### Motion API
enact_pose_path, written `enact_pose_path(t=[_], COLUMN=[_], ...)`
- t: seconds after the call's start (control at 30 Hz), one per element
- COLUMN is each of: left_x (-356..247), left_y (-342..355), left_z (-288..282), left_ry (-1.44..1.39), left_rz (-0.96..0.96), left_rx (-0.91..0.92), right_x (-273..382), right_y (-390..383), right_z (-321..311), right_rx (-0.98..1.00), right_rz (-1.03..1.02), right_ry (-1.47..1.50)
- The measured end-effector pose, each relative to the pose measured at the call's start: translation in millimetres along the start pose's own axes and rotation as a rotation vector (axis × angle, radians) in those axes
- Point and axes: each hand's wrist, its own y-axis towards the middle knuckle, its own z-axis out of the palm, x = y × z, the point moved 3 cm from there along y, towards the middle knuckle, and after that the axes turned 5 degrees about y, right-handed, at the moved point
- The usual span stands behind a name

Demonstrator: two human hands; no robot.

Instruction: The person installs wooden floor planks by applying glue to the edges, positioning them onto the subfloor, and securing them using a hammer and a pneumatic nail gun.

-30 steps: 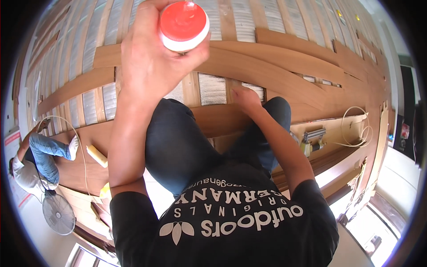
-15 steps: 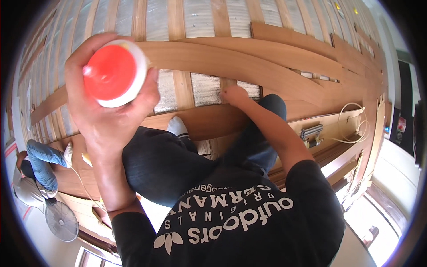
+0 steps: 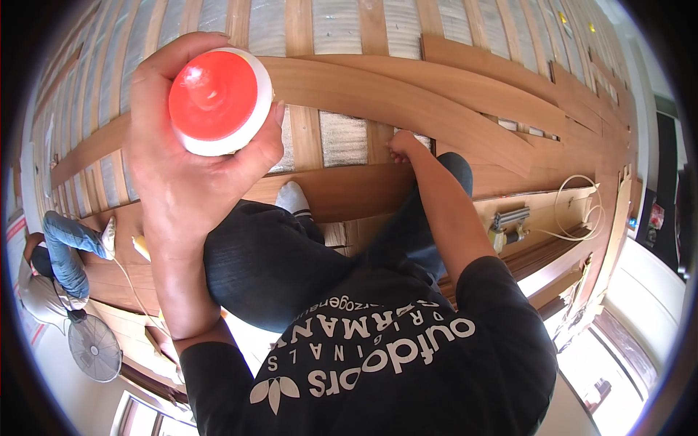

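My left hand (image 3: 174, 167) is raised close to the camera, wrapped round a white squeeze bottle with a red nozzle cap (image 3: 218, 94). The cap faces up toward me, and most of the bottle's body is hidden behind the hand. Lower down, my right hand (image 3: 401, 147) is closed above a wooden batten (image 3: 378, 138), by the edge of the laid floorboard (image 3: 349, 189). Whether its curled fingers hold anything cannot be made out. Silvery foil sheet (image 3: 344, 138) shows between the battens just left of it.
Loose floorboards (image 3: 407, 102) lie across the battens ahead. A nail gun (image 3: 509, 227) with a pale hose rests on the right by a long carton (image 3: 552, 211). At far left are another person (image 3: 58, 254) and a standing fan (image 3: 94, 347).
The bottle and my left hand have shifted right and slightly up in the picture. My right hand appears a little farther right, still by the batten. The whole view has moved slightly.
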Motion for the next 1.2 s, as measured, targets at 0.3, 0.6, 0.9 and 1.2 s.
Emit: enact_pose_path(t=[0.3, 0.6, 0.9, 1.2], left_x=[2.6, 15.3, 217.5, 349.4], left_y=[13.5, 35.4, -2.0, -106.2], left_z=[-4.7, 29.4, 140.8, 303.5], left_ry=[-0.009, -0.474, -0.065, 0.616], left_rz=[0.024, 0.155, 0.059, 0.181], left_rx=[-0.016, 0.295, 0.46, 0.476], right_x=[69.1, 251.8, 203.4, 136.7], right_y=[-123.9, -356.7, -274.7, -231.6], right_z=[64.8, 47.2, -64.4, -93.3], right_rx=[-0.274, 0.905, 0.547, 0.241], right_rz=[-0.739, -0.822, -1.136, -0.76], right_ry=[-0.149, 1.427, 1.387, 1.132])
